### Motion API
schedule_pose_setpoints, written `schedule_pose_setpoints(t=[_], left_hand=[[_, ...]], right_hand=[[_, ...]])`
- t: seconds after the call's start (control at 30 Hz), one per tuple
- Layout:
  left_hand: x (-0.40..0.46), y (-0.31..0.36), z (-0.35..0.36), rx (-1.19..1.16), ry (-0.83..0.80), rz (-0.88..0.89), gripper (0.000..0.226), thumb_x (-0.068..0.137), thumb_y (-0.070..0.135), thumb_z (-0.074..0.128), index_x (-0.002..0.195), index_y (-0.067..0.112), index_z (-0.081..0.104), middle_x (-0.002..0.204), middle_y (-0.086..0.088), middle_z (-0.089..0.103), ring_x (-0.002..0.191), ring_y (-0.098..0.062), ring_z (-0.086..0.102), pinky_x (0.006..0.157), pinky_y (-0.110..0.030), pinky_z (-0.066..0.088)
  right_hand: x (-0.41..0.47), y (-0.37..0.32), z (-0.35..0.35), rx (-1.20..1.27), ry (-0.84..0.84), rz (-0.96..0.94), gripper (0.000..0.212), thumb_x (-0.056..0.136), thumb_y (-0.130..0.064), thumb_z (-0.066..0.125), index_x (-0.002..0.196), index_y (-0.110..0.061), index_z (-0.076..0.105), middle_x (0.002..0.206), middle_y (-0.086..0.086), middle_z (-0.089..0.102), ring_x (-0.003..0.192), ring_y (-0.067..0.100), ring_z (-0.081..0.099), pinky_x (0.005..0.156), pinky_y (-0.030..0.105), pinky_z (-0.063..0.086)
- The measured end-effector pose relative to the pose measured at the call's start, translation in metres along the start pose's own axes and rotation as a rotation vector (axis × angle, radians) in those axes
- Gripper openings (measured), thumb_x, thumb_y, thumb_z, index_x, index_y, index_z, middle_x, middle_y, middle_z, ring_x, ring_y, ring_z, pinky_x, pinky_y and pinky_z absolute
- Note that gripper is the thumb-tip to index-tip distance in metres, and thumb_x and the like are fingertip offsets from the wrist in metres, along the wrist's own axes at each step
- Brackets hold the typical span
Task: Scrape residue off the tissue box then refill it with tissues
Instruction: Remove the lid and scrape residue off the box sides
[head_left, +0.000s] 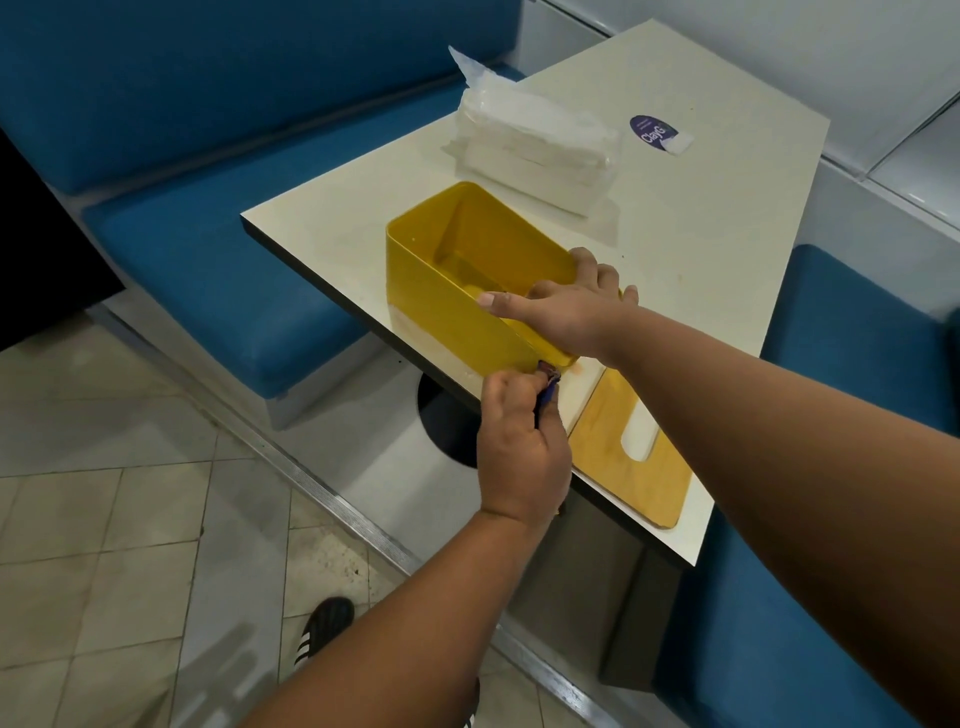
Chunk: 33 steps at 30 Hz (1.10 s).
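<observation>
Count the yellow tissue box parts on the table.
2: the open box near the table's left edge, steadied by the right hand, and its slotted lid lying flat beside the left hand.

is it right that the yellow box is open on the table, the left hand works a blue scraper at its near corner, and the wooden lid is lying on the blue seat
Not quite. The head view shows the wooden lid lying flat on the table, near its front edge, not on the blue seat. The rest holds: the yellow box is open and the left hand works a blue scraper at its near corner.
</observation>
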<state>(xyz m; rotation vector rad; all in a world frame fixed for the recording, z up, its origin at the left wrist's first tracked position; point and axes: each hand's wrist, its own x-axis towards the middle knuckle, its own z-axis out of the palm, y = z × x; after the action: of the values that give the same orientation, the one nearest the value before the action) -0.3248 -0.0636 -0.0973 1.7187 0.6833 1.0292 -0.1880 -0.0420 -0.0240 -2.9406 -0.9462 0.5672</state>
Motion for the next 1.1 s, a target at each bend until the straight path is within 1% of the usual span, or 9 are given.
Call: schedule_pose_setpoints(t=[0.2,0.37,0.47,0.63,0.73,0.83,0.97,1.03,1.1], left_hand=[[0.003,-0.002,-0.001,0.011,-0.006,0.021,0.012,0.09,0.005,0.058,0.099,-0.001,0.064,0.1,-0.013,0.056,0.087,-0.014,0.052,0.077,-0.005,0.041],[0.004,-0.013,-0.006,0.025,-0.019,0.01,0.012,0.089,0.005,0.058,0.097,-0.001,0.065,0.099,-0.013,0.056,0.086,-0.019,0.055,0.075,-0.024,0.05],[0.002,-0.007,-0.001,0.029,-0.029,0.09,0.015,0.091,0.012,0.056,0.097,0.002,0.065,0.098,-0.011,0.056,0.084,-0.012,0.052,0.072,-0.015,0.046],[0.0,-0.019,-0.006,0.027,-0.047,0.095,0.013,0.09,0.01,0.06,0.097,0.002,0.068,0.097,-0.012,0.057,0.082,-0.019,0.057,0.07,-0.03,0.055],[0.007,-0.014,-0.004,0.022,-0.013,0.14,0.02,0.093,0.018,0.053,0.099,0.003,0.065,0.097,-0.012,0.056,0.083,-0.019,0.056,0.072,-0.026,0.053],[0.007,-0.014,-0.006,0.058,-0.084,0.213,0.017,0.093,0.015,0.058,0.1,0.003,0.067,0.097,-0.012,0.058,0.081,-0.017,0.056,0.071,-0.022,0.051],[0.021,-0.032,-0.04,0.078,-0.072,0.071,0.012,0.09,0.015,0.063,0.1,0.014,0.07,0.097,0.002,0.06,0.085,-0.004,0.055,0.079,-0.005,0.041],[0.046,-0.039,-0.058,0.096,0.014,-0.107,0.01,0.092,0.027,0.06,0.101,0.028,0.065,0.097,0.011,0.06,0.089,0.0,0.055,0.079,-0.01,0.043],[0.076,-0.044,-0.071,0.075,0.08,-0.386,0.013,0.092,0.036,0.058,0.105,0.035,0.06,0.102,0.012,0.06,0.094,-0.004,0.056,0.079,-0.023,0.05]], right_hand=[[-0.001,0.0,-0.001,-0.004,-0.001,-0.005,0.11,0.046,-0.103,0.015,0.127,-0.038,0.053,0.158,0.002,-0.006,0.142,0.036,-0.01,0.106,0.065,-0.006],[-0.001,0.0,-0.001,-0.009,-0.002,-0.009,0.111,0.046,-0.103,0.015,0.128,-0.038,0.053,0.158,0.002,-0.006,0.142,0.036,-0.009,0.107,0.065,-0.006],[-0.001,0.0,0.0,-0.007,-0.001,-0.009,0.111,0.045,-0.104,0.015,0.126,-0.038,0.053,0.158,0.002,-0.006,0.142,0.036,-0.01,0.106,0.065,-0.007],[-0.001,0.001,0.0,-0.013,0.0,-0.009,0.11,0.047,-0.103,0.016,0.127,-0.038,0.054,0.158,0.003,-0.006,0.142,0.036,-0.008,0.107,0.065,-0.005],[-0.001,0.0,0.0,-0.012,0.001,-0.006,0.108,0.047,-0.103,0.016,0.125,-0.038,0.055,0.158,0.002,-0.005,0.142,0.036,-0.008,0.107,0.065,-0.006],[0.0,0.001,-0.001,-0.012,0.004,-0.013,0.108,0.048,-0.103,0.017,0.124,-0.037,0.055,0.158,0.002,-0.005,0.142,0.035,-0.008,0.107,0.065,-0.006],[-0.001,0.001,-0.001,-0.021,-0.01,-0.013,0.108,0.049,-0.102,0.016,0.126,-0.037,0.054,0.158,0.002,-0.007,0.142,0.036,-0.01,0.107,0.065,-0.006],[0.0,0.002,-0.001,-0.014,-0.013,-0.012,0.107,0.048,-0.102,0.016,0.124,-0.039,0.056,0.158,0.002,-0.007,0.142,0.036,-0.011,0.107,0.065,-0.007],[0.001,0.002,-0.001,-0.011,-0.018,-0.007,0.105,0.048,-0.103,0.016,0.122,-0.041,0.056,0.158,0.001,-0.007,0.142,0.037,-0.011,0.107,0.065,-0.007]])
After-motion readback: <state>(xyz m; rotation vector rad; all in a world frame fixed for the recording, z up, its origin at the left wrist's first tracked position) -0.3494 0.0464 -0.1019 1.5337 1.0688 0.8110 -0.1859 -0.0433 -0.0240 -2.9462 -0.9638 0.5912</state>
